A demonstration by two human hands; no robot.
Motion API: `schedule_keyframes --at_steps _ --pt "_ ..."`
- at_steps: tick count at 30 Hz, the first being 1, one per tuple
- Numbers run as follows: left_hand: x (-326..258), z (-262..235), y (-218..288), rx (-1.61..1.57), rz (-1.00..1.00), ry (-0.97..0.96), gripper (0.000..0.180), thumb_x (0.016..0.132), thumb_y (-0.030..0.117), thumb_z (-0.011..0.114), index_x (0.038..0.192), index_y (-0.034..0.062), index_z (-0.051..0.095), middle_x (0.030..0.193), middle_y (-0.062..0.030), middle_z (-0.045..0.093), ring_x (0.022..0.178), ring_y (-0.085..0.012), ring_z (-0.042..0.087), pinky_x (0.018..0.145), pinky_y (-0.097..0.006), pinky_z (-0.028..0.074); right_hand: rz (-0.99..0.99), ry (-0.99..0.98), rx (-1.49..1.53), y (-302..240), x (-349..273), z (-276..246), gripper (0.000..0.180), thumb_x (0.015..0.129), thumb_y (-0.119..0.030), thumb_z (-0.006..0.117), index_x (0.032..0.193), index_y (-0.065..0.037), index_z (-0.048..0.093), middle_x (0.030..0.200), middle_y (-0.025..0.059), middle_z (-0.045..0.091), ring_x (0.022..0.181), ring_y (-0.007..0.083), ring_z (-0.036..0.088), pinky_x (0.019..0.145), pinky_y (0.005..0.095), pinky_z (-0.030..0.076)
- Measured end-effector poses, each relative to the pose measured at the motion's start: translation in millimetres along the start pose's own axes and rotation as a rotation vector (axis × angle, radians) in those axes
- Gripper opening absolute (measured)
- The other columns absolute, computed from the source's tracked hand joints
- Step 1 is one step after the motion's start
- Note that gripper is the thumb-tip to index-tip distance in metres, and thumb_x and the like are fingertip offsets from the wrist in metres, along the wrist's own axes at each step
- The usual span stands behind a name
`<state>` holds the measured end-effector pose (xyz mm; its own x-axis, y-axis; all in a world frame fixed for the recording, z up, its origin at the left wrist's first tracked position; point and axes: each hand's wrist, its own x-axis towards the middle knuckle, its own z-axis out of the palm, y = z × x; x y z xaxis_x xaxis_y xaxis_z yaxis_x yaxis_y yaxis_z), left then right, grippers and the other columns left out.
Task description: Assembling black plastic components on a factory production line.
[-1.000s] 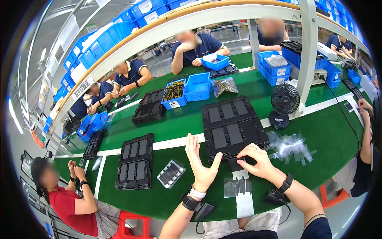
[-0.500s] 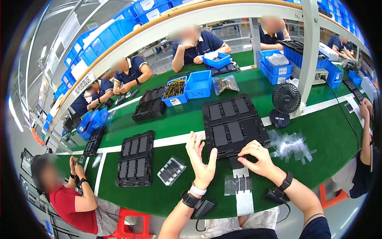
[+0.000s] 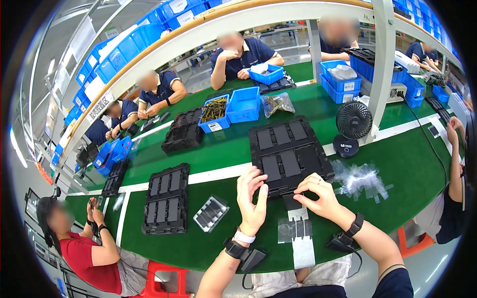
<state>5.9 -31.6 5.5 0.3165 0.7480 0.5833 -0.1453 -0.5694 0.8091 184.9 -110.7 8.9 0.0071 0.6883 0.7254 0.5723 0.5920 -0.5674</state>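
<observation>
Left hand (image 3: 252, 198) is raised upright above the green worktop (image 3: 223, 149), palm turned toward the right, fingers spread and loosely curled; nothing is gripped in it. Its fingertips are seen close against the near left corner of the large black tray (image 3: 289, 153); whether that edge is touched cannot be told. The right hand (image 3: 318, 197) is bent down at the tray's near edge, its fingertips pinched on a small dark flat part (image 3: 292, 202) that lies just below that edge. Directly beneath the part, a pale strip (image 3: 299, 233) with clear film pieces is laid, running down to the worktop's near rim.

Open green surface is left between the two hands and to the left of the left wrist, as far as a small grey tray (image 3: 210, 213). Beyond it, a second black tray (image 3: 165, 198) is set square to a white line. To the right of the right hand, a loose heap of clear plastic wrappers (image 3: 361, 179) is spread, well apart from the fingers. A small black fan (image 3: 352, 126) stands beside the large tray's far right corner. At the far edge, blue bins (image 3: 232, 107) are lined up.
</observation>
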Motion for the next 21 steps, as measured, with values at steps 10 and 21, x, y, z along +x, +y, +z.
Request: schedule_keyframes --at_steps 10,21 --pt "3 10 21 0.256 0.15 -0.152 0.01 0.071 0.0 0.068 0.08 0.0013 0.065 0.078 -0.0084 0.064 0.073 -0.0175 0.062 0.066 -0.025 0.049 0.062 -0.002 0.011 -2 0 0 0.014 0.07 -0.008 0.071 0.081 -0.004 0.063 0.075 0.0049 0.062 0.072 0.0197 0.055 0.065 0.03 0.045" --pt "4 14 22 0.253 0.007 -0.175 0.01 0.073 0.002 0.068 0.082 0.001 0.066 0.077 -0.0076 0.064 0.071 -0.0144 0.061 0.065 -0.025 0.049 0.098 0.032 -0.052 -2 3 -2 0.016 0.069 -0.009 0.072 0.082 -0.005 0.065 0.073 0.004 0.062 0.073 0.0186 0.056 0.065 0.0289 0.046"
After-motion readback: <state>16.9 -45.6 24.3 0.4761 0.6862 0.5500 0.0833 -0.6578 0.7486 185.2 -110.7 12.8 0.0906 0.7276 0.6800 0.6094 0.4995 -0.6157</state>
